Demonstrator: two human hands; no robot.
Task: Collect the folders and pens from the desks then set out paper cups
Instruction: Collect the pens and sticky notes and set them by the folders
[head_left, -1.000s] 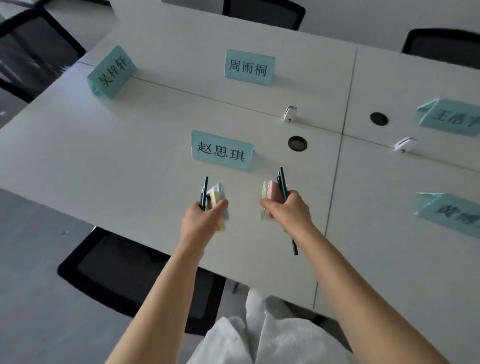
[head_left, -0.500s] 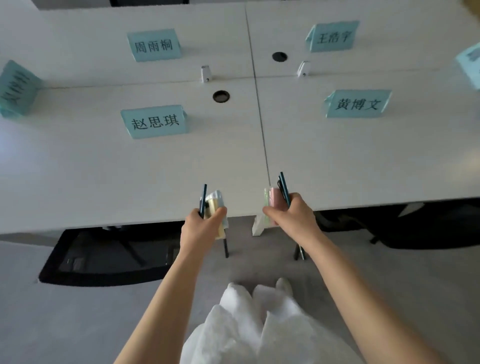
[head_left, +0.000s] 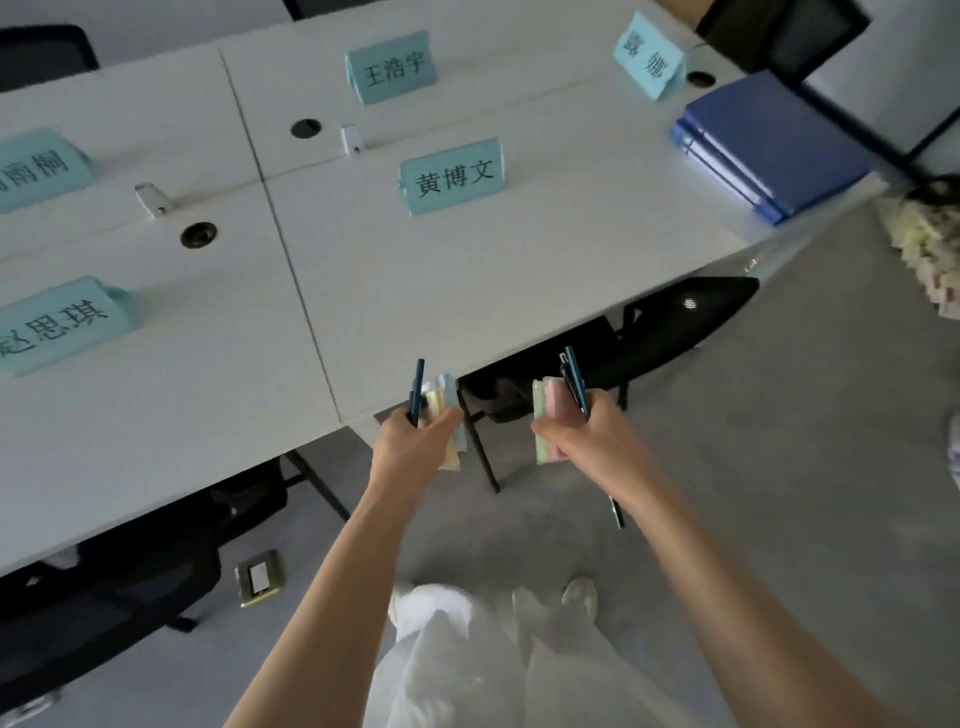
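Head view shows your left hand (head_left: 415, 447) and right hand (head_left: 587, 441) each clenched around a light, slippery pen and small pads. Beyond, the blue folders (head_left: 769, 145) lie on the bench (head_left: 519, 270) corner: stiff, probably heavy; lift by the spines.

Five name cards (head_left: 451, 176), two blue folders (head_left: 769, 143), two hands (head_left: 410, 441).

Near the folders (head_left: 769, 140), the desk (head_left: 571, 249) is bare on their left; one name card (head_left: 649, 54) stands just behind them.
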